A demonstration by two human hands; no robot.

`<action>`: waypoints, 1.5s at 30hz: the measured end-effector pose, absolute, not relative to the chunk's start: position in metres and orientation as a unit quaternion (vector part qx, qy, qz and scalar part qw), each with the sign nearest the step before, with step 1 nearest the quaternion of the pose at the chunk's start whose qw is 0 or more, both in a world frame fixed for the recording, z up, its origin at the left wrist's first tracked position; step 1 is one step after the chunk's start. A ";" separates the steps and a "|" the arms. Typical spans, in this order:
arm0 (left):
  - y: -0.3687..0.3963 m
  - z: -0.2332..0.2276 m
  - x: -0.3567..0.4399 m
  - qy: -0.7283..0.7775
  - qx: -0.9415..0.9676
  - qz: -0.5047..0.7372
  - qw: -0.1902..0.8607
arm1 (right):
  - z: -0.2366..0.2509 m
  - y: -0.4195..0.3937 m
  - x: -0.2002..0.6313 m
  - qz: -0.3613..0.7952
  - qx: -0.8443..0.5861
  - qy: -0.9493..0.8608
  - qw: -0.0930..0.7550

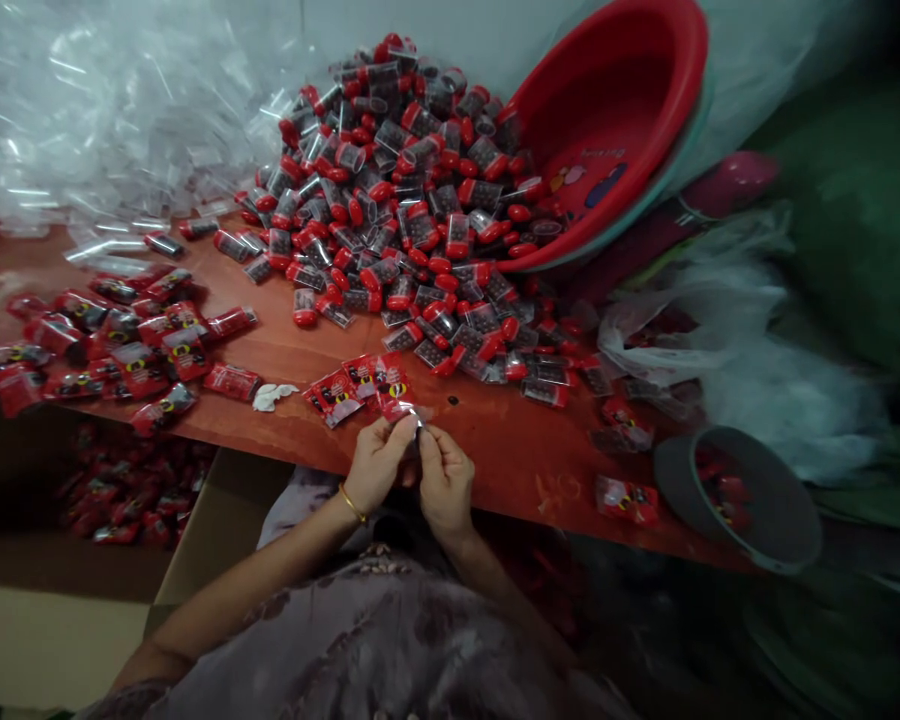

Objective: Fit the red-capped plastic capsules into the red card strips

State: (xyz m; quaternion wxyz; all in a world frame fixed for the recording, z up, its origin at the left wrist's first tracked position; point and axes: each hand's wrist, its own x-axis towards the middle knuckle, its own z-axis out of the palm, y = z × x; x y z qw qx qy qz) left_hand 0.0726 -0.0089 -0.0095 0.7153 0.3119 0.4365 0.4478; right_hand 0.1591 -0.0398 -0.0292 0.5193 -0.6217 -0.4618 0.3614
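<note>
At the table's front edge my left hand [379, 462] and my right hand [446, 480] meet, thumbs and fingers pinched together. Between them is a small shiny clear-plastic piece [415, 418], mostly covered by my fingers, so its exact kind does not show. Just beyond my fingertips lie several flat red printed sachets [337, 395]. A torn white scrap [274, 397] rests left of them. Behind these rises a big heap of clear plastic tubes with red caps [420, 230], dark inside.
Filled red packets [131, 350] are piled at left; more lie in a cardboard box [195, 520] below the edge. Clear plastic pieces [120, 110] heap up at back left. A red basin [675, 90] leans at back right. A grey bowl [675, 480] and plastic bags [765, 330] stand at right.
</note>
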 end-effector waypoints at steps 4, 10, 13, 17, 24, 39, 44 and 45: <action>-0.011 -0.004 0.072 0.431 0.320 0.442 0.718 | -0.023 -0.038 0.161 0.357 -0.608 -0.472 0.529; 0.004 -0.003 0.065 0.421 0.336 0.484 0.690 | -0.023 -0.039 0.159 0.395 -0.597 -0.461 0.525; 0.001 -0.006 0.068 0.428 0.322 0.477 0.697 | -0.021 -0.038 0.159 0.352 -0.614 -0.472 0.525; -0.009 -0.009 0.074 0.455 0.333 0.465 0.683 | -0.020 -0.036 0.162 0.296 -0.619 -0.502 0.526; 0.004 -0.017 0.067 0.440 0.400 0.519 0.614 | -0.040 -0.037 0.170 0.311 -0.603 -0.497 0.541; 0.015 -0.007 0.076 0.418 0.408 0.458 0.670 | -0.039 -0.040 0.173 0.266 -0.617 -0.525 0.522; 0.011 -0.010 0.081 0.403 0.441 0.440 0.670 | -0.042 -0.037 0.178 0.269 -0.617 -0.492 0.552; 0.010 -0.010 0.082 0.403 0.439 0.442 0.671 | -0.042 -0.037 0.179 0.273 -0.617 -0.485 0.556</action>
